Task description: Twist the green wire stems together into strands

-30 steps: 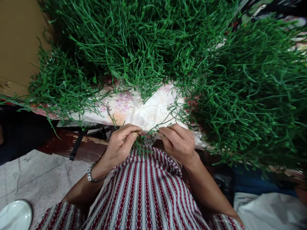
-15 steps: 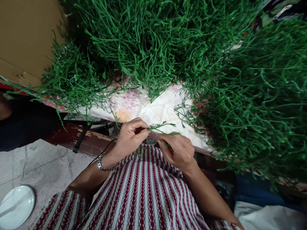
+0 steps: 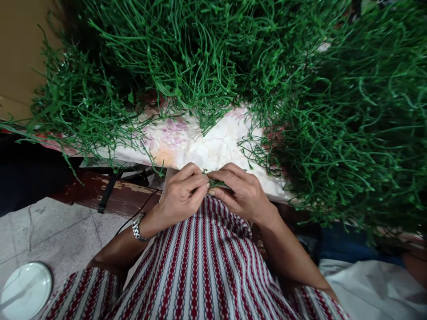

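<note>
My left hand [image 3: 180, 195] and my right hand [image 3: 242, 193] meet at the near edge of a table, fingertips pinched together on a small green plastic sprig [image 3: 215, 182]. Most of the sprig is hidden between the fingers. A metal watch sits on my left wrist [image 3: 136, 229]. Large heaps of the same green plastic strands [image 3: 333, 124] lie on the floral tablecloth [image 3: 200, 144], at the back and to the right of my hands.
A brown cardboard sheet [image 3: 20, 53] stands at the far left. A white plate [image 3: 25, 291] lies on the tiled floor at lower left. White cloth [image 3: 370, 289] is at lower right. My red-and-white striped garment [image 3: 203, 266] fills the foreground.
My hands have come together: the right hand rose to meet the left, and the sprig that stuck out to the right is now tucked between both sets of fingers.
</note>
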`<action>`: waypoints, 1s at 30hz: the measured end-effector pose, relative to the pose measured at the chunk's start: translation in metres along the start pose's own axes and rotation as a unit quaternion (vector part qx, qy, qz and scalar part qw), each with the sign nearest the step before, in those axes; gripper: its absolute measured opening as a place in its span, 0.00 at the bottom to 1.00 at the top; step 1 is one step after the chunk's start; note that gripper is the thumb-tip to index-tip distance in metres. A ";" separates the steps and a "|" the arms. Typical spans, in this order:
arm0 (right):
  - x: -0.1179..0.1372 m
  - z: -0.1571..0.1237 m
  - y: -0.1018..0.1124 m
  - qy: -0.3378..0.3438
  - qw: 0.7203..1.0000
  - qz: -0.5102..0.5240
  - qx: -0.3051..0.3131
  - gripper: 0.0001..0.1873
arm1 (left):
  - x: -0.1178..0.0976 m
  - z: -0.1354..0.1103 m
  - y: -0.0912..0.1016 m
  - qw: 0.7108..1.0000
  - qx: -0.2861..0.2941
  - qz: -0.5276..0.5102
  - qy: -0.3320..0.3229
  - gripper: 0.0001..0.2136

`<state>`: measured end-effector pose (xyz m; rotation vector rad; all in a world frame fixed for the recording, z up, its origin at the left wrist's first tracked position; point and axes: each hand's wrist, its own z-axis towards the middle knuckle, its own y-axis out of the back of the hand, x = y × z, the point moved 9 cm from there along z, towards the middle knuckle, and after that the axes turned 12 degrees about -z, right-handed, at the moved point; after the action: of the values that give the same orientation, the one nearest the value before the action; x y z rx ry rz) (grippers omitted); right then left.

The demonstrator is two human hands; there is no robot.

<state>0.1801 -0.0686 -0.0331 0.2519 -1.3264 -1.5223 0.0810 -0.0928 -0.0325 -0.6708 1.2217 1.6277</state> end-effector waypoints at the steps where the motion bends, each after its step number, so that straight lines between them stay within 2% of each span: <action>1: 0.000 0.000 0.000 -0.001 1.000 0.012 -0.001 0.14 | -0.002 -0.001 0.000 1.000 0.004 0.020 -0.007 0.06; 7: 0.000 -0.002 0.000 0.002 1.000 -0.026 -0.009 0.10 | -0.008 -0.003 -0.004 0.990 0.039 0.131 -0.033 0.06; 13: 0.007 -0.006 -0.009 0.055 0.994 -0.090 0.040 0.10 | -0.015 -0.002 -0.016 0.965 0.150 0.196 -0.085 0.08; 15: 0.010 -0.011 -0.007 0.076 0.990 -0.097 0.064 0.10 | -0.019 -0.004 -0.012 0.954 0.176 0.216 -0.113 0.08; 19: 0.009 -0.018 0.008 0.076 0.991 -0.074 0.079 0.09 | -0.021 -0.001 0.009 0.954 0.171 0.216 -0.115 0.08; 22: 0.003 -0.017 0.018 0.047 0.995 -0.052 0.072 0.05 | -0.018 0.001 0.010 0.963 0.177 0.178 -0.097 0.07; 26: -0.019 -0.017 0.035 -0.019 1.000 -0.024 -0.007 0.04 | -0.009 0.004 0.013 0.982 0.094 0.148 -0.065 0.05; 30: -0.053 -0.032 0.061 -0.148 0.980 -0.115 -0.073 0.04 | 0.001 0.005 0.021 0.986 0.021 0.162 -0.035 0.06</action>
<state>0.2597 -0.0359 -0.0187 0.0895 -1.4451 -1.8999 0.0621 -0.0888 -0.0237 -0.3986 1.3608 1.8684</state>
